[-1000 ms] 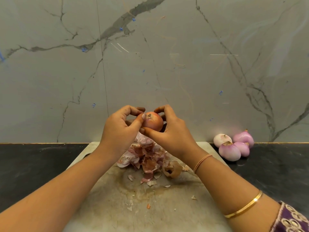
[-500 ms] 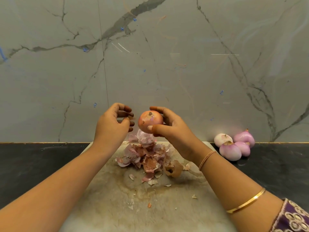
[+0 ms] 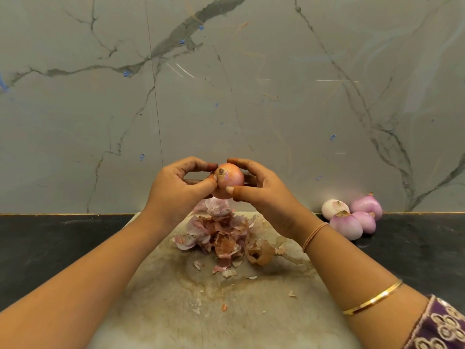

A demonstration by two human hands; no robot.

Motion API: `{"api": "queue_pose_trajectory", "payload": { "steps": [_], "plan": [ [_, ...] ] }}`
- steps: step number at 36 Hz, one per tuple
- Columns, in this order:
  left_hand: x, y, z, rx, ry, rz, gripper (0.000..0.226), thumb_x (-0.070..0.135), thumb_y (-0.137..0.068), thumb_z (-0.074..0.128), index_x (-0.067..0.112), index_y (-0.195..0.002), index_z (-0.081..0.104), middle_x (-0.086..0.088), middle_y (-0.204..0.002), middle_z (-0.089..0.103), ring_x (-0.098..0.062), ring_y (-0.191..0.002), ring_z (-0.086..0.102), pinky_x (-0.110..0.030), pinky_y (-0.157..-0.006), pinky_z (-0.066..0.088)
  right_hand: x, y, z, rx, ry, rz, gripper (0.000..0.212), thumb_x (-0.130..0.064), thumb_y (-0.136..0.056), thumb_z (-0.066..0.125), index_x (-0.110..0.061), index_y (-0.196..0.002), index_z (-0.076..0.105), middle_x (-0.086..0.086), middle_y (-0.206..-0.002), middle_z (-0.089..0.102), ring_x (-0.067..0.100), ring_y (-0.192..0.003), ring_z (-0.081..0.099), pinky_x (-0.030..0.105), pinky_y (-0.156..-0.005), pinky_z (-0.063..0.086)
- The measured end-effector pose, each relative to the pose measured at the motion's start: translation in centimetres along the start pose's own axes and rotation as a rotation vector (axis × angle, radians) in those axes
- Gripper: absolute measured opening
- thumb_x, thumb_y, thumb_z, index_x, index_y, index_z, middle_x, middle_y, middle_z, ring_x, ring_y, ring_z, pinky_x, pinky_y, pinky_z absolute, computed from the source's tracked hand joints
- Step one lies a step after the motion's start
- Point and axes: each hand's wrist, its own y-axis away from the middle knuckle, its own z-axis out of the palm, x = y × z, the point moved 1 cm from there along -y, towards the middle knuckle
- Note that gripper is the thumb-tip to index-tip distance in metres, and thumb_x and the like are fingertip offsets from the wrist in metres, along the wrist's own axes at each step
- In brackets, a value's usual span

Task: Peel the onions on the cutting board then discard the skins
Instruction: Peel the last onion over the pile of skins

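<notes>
Onion (image 3: pixel 227 181) held in the air between both hands, above the far end of the cutting board (image 3: pixel 226 311). Right hand (image 3: pixel 261 195) grips it from the right side, thumb across the near face, fingers curled round the back. Left hand (image 3: pixel 176 192) meets it from the left, thumb tip pressed beside the root end and fingertips curled onto the top, so it pinches rather than carries. Outer skin looks orange-brown and mostly intact; peeling of this one is judged barely begun. Directly below the hands lies a heap of loose skins (image 3: pixel 221 233) on the board, with flakes scattered nearer the person. Well to the right of the right hand, on the dark counter (image 3: pixel 50 243), sits a cluster of peeled onions (image 3: pixel 352 217), pale purple and touching one another. Remaining, as judged: strip this onion, then clear the skins; none appear discarded yet.
</notes>
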Motion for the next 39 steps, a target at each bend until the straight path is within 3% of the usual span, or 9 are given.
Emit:
{"api": "queue_pose_trajectory", "payload": {
  "steps": [4,8,11,18,21,26,33,39],
  "plan": [
    [-0.15,0.01,0.02,0.030,-0.116,0.061,0.019,0.006,-0.080,0.070,0.024,-0.082,0.067,0.001,-0.070,0.073,-0.018,-0.065,0.071,-0.041,-0.069,0.060,-0.02,0.10,0.11,-0.002,0.021,-0.005,0.052,-0.005,-0.087,0.066,-0.018,-0.134,0.050,0.009,-0.129,0.056,0.024,-0.114,0.058,0.029,-0.090,0.055],
    [0.07,0.18,0.07,0.049,-0.236,0.148,0.016,0.009,-0.080,0.070,0.024,-0.082,0.066,0.009,-0.073,0.069,-0.006,-0.059,0.068,-0.019,-0.055,0.054,-0.07,0.17,0.25,0.002,0.052,-0.013,0.053,-0.008,-0.087,0.067,-0.017,-0.136,0.049,0.006,-0.128,0.057,0.022,-0.114,0.058,0.031,-0.092,0.054],
    [0.10,0.25,0.08,0.060,-0.285,0.190,0.012,0.010,-0.079,0.069,0.018,-0.087,0.067,0.008,-0.080,0.069,-0.002,-0.062,0.067,-0.013,-0.052,0.050,-0.11,0.19,0.33,0.003,0.071,-0.024,0.054,-0.010,-0.088,0.067,-0.017,-0.137,0.048,0.005,-0.127,0.057,0.022,-0.113,0.058,0.032,-0.093,0.054],
    [-0.15,0.11,-0.22,0.098,-0.400,0.282,0.009,0.009,-0.082,0.066,0.014,-0.089,0.067,0.000,-0.091,0.070,-0.010,-0.066,0.068,-0.022,-0.058,0.055,-0.19,0.30,0.41,0.002,0.054,-0.031,0.055,-0.011,-0.087,0.068,-0.017,-0.138,0.049,0.005,-0.127,0.057,0.021,-0.113,0.059,0.030,-0.091,0.054],
    [-0.17,0.11,-0.19,0.108,-0.403,0.289,0.008,0.010,-0.082,0.065,0.014,-0.090,0.066,0.000,-0.090,0.070,-0.010,-0.067,0.068,-0.025,-0.059,0.056,-0.20,0.27,0.45,0.006,0.030,-0.017,0.055,-0.013,-0.088,0.068,-0.022,-0.137,0.044,0.007,-0.126,0.058,0.022,-0.109,0.061,0.025,-0.081,0.055],
    [-0.22,0.01,-0.35,0.138,-0.385,0.278,0.006,0.012,-0.085,0.066,0.014,-0.090,0.066,0.001,-0.087,0.070,-0.011,-0.067,0.069,-0.026,-0.058,0.056,-0.36,0.32,0.51,-0.040,-0.114,0.040,0.043,-0.009,-0.089,0.065,-0.020,-0.124,0.042,0.012,-0.119,0.060,0.024,-0.080,0.069,0.035,-0.076,0.059],
    [-0.19,0.05,-0.13,0.103,-0.390,0.340,0.012,0.008,-0.087,0.064,0.019,-0.089,0.062,-0.002,-0.091,0.068,-0.010,-0.068,0.068,-0.019,-0.061,0.055,-0.15,0.08,0.44,-0.003,-0.189,0.080,0.040,-0.010,-0.094,0.056,-0.020,-0.132,0.047,0.012,-0.119,0.056,0.023,-0.091,0.059,0.027,-0.075,0.053],
    [-0.37,0.01,-0.10,0.086,-0.336,0.297,0.010,0.009,-0.088,0.063,0.019,-0.088,0.062,0.001,-0.090,0.068,-0.009,-0.065,0.068,-0.028,-0.062,0.057,-0.28,0.19,0.19,0.024,-0.195,0.116,0.033,-0.015,-0.094,0.056,-0.018,-0.126,0.050,0.011,-0.113,0.057,0.018,-0.081,0.055,0.021,-0.061,0.048]
  ]
}}
